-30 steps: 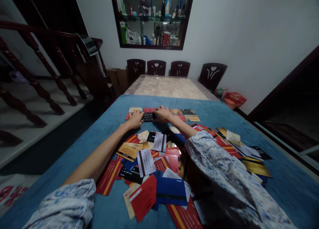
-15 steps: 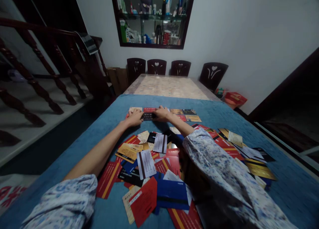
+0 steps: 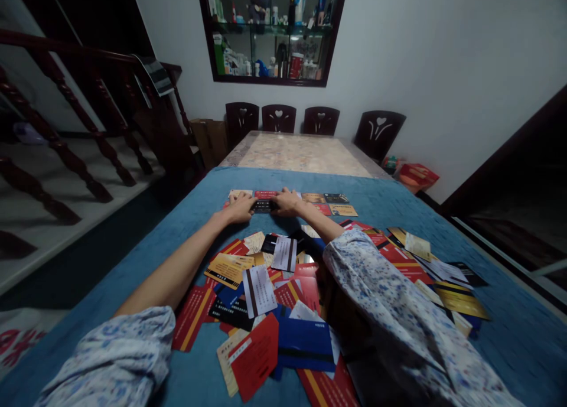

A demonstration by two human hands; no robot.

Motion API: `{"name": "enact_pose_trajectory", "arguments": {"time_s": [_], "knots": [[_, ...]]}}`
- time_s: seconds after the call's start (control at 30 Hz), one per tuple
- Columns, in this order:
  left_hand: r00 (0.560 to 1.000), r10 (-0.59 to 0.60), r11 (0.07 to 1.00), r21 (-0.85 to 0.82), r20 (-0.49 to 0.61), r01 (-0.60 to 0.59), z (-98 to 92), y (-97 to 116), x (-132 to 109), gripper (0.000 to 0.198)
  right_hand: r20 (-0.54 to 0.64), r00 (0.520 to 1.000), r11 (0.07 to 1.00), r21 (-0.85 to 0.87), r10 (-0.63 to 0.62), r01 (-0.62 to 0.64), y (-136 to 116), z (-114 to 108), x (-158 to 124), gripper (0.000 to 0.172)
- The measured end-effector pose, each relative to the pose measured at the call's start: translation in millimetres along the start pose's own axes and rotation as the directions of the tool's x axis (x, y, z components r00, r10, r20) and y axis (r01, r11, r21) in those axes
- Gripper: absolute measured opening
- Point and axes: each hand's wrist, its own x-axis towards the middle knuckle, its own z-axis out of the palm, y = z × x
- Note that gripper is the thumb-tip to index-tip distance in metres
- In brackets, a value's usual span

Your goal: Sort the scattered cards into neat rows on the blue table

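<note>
Both arms reach far across a blue cloth [image 3: 133,265]. My left hand [image 3: 240,209] and my right hand [image 3: 287,202] rest with fingers bent on the two ends of a black card [image 3: 263,205], pressing it onto the cloth. This card lies in a row of laid-out cards [image 3: 328,204] at the far end of the cloth. Between my forearms and below them lies a loose heap of several cards [image 3: 266,295] in red, blue, black, white and gold.
More scattered cards [image 3: 434,265] spread to the right. Beyond the cloth shows the bare marbled tabletop [image 3: 301,154] with dark chairs [image 3: 279,119] behind it. A glazed wall cabinet [image 3: 270,32] hangs above. A wooden stair railing [image 3: 80,111] runs along the left.
None beyond a slight shift of the camera; both hands stay on the black card.
</note>
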Motion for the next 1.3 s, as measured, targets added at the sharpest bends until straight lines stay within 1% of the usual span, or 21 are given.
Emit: {"name": "enact_pose_trajectory", "arguments": {"time_s": [0.2,0.4,0.53,0.67,0.73,0.83,0.97,1.17,1.3], "knots": [[1.0,0.023,0.999,0.03,-0.008,-0.023,-0.2,2,-2,0.048,0.015,1.0,1.0,-0.012,-0.015,0.015,1,-1,1,0.041],[1.0,0.024,0.997,0.08,-0.017,-0.022,-4.2,6,-8,0.052,0.019,0.999,0.998,-0.043,-0.034,0.035,1,-2,1,0.044],[0.996,0.045,0.997,0.061,-0.079,-0.04,-4.0,5,-13,0.054,0.003,0.999,0.998,-0.05,-0.049,0.049,3,-2,-2,0.045],[0.987,0.043,0.999,0.04,-0.156,-0.037,-3.1,9,-23,0.052,-0.031,0.998,0.997,-0.046,-0.063,0.061,6,-3,-7,0.048],[0.982,0.036,0.999,0.033,-0.185,-0.03,-3.8,13,-30,0.05,-0.038,0.997,0.997,-0.039,-0.068,0.066,7,-4,-12,0.046],[0.978,0.044,0.999,0.019,-0.206,-0.041,-5.9,23,-44,0.047,-0.052,0.995,0.996,-0.024,-0.082,0.081,8,-6,-22,0.039],[0.979,0.065,0.998,0.005,-0.192,-0.065,-7.9,37,-63,0.045,-0.106,0.986,0.991,0.021,-0.127,0.13,9,-6,-39,0.034],[0.979,0.084,0.996,-0.025,-0.188,-0.09,-6.5,55,-83,0.042,-0.176,0.96,0.967,0.096,-0.216,0.235,13,2,-58,0.035],[0.975,0.1,0.992,-0.049,-0.2,-0.112,-6.8,65,-92,0.04,-0.24,0.942,0.949,0.151,-0.236,0.276,15,10,-71,0.032]]}}
